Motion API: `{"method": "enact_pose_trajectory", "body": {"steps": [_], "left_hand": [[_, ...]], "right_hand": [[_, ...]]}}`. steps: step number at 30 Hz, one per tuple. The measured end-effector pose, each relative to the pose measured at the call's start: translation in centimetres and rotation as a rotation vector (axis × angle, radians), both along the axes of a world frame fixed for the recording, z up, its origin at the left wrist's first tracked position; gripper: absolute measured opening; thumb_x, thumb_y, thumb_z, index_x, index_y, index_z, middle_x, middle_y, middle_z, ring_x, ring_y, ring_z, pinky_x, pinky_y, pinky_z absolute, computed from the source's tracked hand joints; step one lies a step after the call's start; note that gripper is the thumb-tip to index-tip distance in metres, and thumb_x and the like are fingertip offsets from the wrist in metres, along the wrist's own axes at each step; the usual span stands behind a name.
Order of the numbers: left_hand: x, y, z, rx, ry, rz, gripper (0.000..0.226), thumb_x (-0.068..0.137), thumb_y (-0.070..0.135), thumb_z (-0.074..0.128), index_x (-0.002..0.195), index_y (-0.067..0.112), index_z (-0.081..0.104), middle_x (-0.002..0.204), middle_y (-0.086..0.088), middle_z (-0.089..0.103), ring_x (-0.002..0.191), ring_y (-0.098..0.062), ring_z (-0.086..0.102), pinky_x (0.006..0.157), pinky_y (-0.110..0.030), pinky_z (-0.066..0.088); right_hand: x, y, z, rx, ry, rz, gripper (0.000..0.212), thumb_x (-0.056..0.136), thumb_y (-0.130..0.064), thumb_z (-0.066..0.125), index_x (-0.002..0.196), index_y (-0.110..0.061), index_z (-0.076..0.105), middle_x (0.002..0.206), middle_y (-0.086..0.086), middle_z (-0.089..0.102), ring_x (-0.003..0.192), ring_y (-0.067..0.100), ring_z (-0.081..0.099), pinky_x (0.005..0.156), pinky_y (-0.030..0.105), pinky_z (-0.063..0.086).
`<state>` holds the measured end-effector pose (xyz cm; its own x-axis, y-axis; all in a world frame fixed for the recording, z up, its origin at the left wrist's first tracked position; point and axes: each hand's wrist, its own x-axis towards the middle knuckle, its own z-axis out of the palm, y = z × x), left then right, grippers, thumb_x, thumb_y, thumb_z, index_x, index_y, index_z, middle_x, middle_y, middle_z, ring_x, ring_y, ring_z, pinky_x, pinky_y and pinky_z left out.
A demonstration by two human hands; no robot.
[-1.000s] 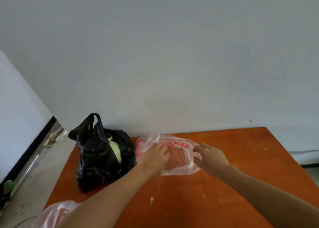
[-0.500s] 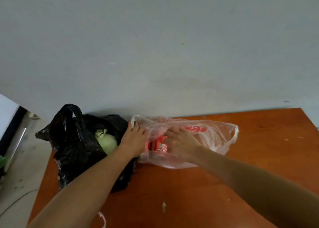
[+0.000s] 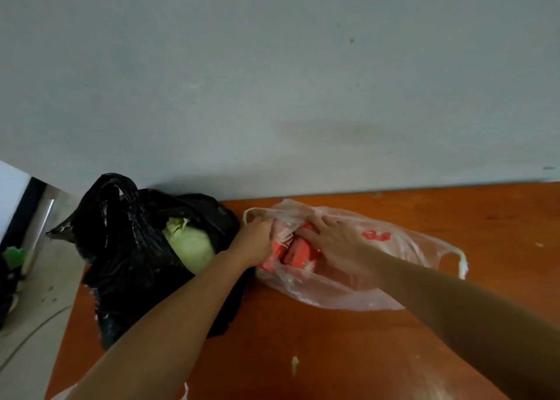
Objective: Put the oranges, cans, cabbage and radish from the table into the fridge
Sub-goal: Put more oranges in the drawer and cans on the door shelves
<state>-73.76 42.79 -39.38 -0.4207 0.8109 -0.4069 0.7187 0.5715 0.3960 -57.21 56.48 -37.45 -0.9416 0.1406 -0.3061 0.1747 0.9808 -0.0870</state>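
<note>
A clear plastic bag [image 3: 391,263] with red print lies on the orange-brown table [image 3: 454,211] against the wall. Red cans [image 3: 295,252] show through its open mouth. My left hand [image 3: 254,242] grips the bag's left rim by the handle. My right hand [image 3: 336,239] is inside the bag's mouth with its fingers on the cans; whether it grips one is unclear. To the left stands a black plastic bag [image 3: 127,248], open, with a pale green cabbage [image 3: 189,245] showing inside. No oranges, radish or fridge are visible.
A grey wall runs right behind the table. The table's left edge drops to a concrete floor [image 3: 36,308] with dark clutter at the far left. A small pale scrap [image 3: 294,364] lies on the table near the front. A bit of another clear bag [image 3: 181,392] shows at the bottom.
My right hand has gone deeper into the clear bag's mouth onto the cans. My left hand has shifted from the bag's top to its left rim. The view has come closer.
</note>
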Motion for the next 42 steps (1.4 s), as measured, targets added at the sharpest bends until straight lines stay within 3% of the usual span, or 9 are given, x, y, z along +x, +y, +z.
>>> {"method": "enact_pose_trajectory", "body": {"steps": [4,7,14,21,24,28,34,37,42], "left_hand": [[2.0,0.5,0.1,0.192,-0.148,-0.032,0.037,0.080,0.012,0.059,0.115,0.021,0.067,0.115,0.002,0.066,0.108,-0.015,0.059,0.098,-0.032,0.046],[3.9,-0.4,0.0,0.225,-0.252,0.036,0.034,0.082,0.004,0.065,0.112,0.018,0.070,0.109,0.009,0.061,0.102,-0.008,0.056,0.086,-0.019,0.044],[6.4,-2.5,-2.4,-0.060,0.286,-0.166,0.045,0.091,0.015,0.052,0.135,0.019,0.045,0.134,-0.005,0.047,0.115,-0.024,0.052,0.092,-0.037,0.048],[10.2,-5.1,-1.1,-0.072,0.614,-0.411,0.053,0.083,0.025,0.062,0.132,0.009,0.051,0.138,-0.019,0.046,0.129,-0.035,0.041,0.099,-0.051,0.037],[10.7,-5.4,0.4,0.029,0.559,-0.420,0.051,0.087,0.032,0.046,0.135,0.015,0.045,0.127,-0.012,0.051,0.117,-0.031,0.046,0.090,-0.044,0.040],[11.1,-2.2,2.4,0.001,0.256,-0.202,0.055,0.098,0.050,0.027,0.147,0.025,0.023,0.150,-0.007,0.033,0.134,-0.028,0.036,0.100,-0.045,0.039],[8.8,2.0,1.0,0.267,0.218,0.016,0.024,0.095,0.036,0.050,0.103,0.025,0.070,0.109,0.001,0.067,0.107,-0.020,0.055,0.093,-0.042,0.040],[7.4,2.6,-0.2,0.131,0.406,0.023,0.021,0.093,0.029,0.052,0.090,0.027,0.073,0.102,-0.001,0.065,0.100,-0.021,0.051,0.089,-0.040,0.037],[7.5,2.6,-2.3,-0.121,0.571,-0.143,0.033,0.093,0.036,0.044,0.119,0.032,0.064,0.128,0.004,0.055,0.127,-0.026,0.034,0.107,-0.049,0.023]], "right_hand": [[3.8,0.6,-0.3,-0.074,-0.061,-0.072,0.070,0.087,-0.028,0.064,0.146,-0.032,0.028,0.151,0.006,0.028,0.128,0.027,0.043,0.102,0.041,0.041],[6.9,1.2,-0.5,-0.169,-0.069,-0.153,0.080,0.078,-0.044,0.072,0.145,-0.032,0.031,0.153,0.000,0.028,0.133,0.024,0.040,0.105,0.042,0.039],[12.1,2.6,-0.8,-0.317,-0.033,-0.544,0.085,0.060,-0.074,0.068,0.133,-0.034,0.051,0.140,-0.010,0.042,0.124,0.011,0.042,0.105,0.034,0.041],[11.3,1.3,0.0,-0.156,0.030,-0.486,0.082,0.068,-0.064,0.063,0.140,-0.039,0.034,0.145,-0.005,0.036,0.130,0.022,0.038,0.103,0.049,0.038],[10.7,0.9,0.9,-0.115,0.071,-0.409,0.074,0.076,-0.057,0.062,0.141,-0.039,0.030,0.150,-0.003,0.029,0.133,0.023,0.037,0.099,0.050,0.043],[10.5,1.0,1.3,-0.150,0.025,-0.394,0.077,0.081,-0.053,0.061,0.147,-0.039,0.024,0.148,-0.001,0.036,0.129,0.022,0.043,0.094,0.041,0.044],[10.7,1.3,0.7,-0.230,0.061,-0.393,0.085,0.076,-0.050,0.068,0.144,-0.047,0.016,0.144,0.000,0.046,0.124,0.025,0.052,0.094,0.044,0.048],[10.6,1.8,0.1,-0.189,0.073,-0.350,0.086,0.076,-0.049,0.068,0.145,-0.042,0.017,0.146,0.002,0.039,0.126,0.026,0.048,0.097,0.043,0.046],[10.1,1.8,-0.4,-0.092,0.072,-0.277,0.076,0.080,-0.050,0.062,0.145,-0.040,0.023,0.144,0.006,0.033,0.129,0.025,0.038,0.094,0.039,0.046]]}}
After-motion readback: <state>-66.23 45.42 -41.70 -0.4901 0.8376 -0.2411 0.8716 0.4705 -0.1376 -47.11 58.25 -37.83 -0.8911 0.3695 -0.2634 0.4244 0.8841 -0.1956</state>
